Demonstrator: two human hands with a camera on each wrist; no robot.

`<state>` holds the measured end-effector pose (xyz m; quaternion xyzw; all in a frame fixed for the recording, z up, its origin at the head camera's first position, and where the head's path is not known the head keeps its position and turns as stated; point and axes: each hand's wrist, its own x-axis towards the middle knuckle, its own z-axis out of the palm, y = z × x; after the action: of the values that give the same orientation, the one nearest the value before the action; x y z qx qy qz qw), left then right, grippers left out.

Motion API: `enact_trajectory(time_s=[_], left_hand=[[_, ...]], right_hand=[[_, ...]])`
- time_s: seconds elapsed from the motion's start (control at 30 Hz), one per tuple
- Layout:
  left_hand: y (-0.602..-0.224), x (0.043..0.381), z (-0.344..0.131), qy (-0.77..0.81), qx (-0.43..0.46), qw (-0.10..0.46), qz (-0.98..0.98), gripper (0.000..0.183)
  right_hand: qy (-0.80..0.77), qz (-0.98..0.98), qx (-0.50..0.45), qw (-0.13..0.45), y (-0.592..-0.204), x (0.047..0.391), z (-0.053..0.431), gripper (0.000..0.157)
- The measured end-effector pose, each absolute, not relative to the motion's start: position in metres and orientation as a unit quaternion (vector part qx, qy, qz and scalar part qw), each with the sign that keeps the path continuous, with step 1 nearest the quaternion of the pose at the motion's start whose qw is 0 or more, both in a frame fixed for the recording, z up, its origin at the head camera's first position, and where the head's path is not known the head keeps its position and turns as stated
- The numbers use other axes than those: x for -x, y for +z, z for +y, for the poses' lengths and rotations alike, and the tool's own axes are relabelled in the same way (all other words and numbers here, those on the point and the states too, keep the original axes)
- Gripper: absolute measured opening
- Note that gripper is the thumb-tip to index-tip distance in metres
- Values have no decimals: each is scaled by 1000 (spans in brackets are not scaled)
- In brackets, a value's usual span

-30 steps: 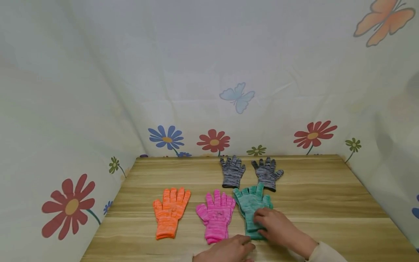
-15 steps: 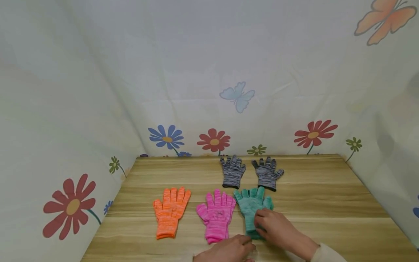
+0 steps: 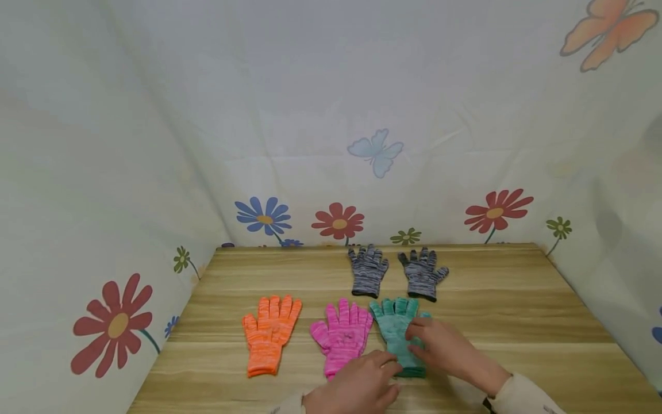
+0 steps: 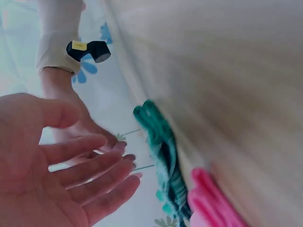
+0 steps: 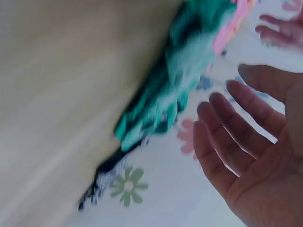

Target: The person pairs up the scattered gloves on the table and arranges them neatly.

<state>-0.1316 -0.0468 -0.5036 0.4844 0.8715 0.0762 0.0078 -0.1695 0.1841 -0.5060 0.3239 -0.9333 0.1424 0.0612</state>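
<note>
A pair of green knit gloves (image 3: 399, 330) lies stacked on the table, fingers pointing away, cuffs toward me. My right hand (image 3: 442, 348) hovers over their right side and hides part of them; in the right wrist view its fingers (image 5: 220, 127) are loosely bent and apart from the green fabric (image 5: 189, 66). My left hand (image 3: 362, 379) is over the pink gloves' cuff, near the green cuff. The left wrist view shows its fingers (image 4: 104, 182) spread, holding nothing. The pink gloves (image 3: 343, 336) lie just left of the green ones, also stacked.
Orange gloves (image 3: 269, 333) lie flat further left on the wooden table (image 3: 496, 299). Toward the back edge are two grey-black gloves, a left one (image 3: 368, 273) and a right one (image 3: 423, 276), set apart. A printed cloth (image 3: 289, 144) with flowers and butterflies walls the table's back and sides.
The upper green glove has slid toward me and now lies in line with the one below. My right hand has come up off the gloves; my left hand has risen slightly, covering the pink cuff.
</note>
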Motion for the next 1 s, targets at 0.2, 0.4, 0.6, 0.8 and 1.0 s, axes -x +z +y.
enact_trajectory(time_s=[0.2,0.4,0.6,0.8,1.0], left_hand=[[-509,139,-37,57,-530,58,844,44],[-516,142,-28,47,-523,93,846,49],[-515,143,-26,37,-523,72,849,45],[-517,146,-23,41,-518,92,849,43],[-519,147,-20,42,-512,119,850,41]], right_hand=[[127,-943,-302,52,-503,186,196,20],[128,-946,-299,-1,-516,195,200,25],[151,-944,-290,48,-504,220,189,25],[145,-953,-267,22,-499,251,177,42],[158,-946,-278,-51,-501,270,174,36]])
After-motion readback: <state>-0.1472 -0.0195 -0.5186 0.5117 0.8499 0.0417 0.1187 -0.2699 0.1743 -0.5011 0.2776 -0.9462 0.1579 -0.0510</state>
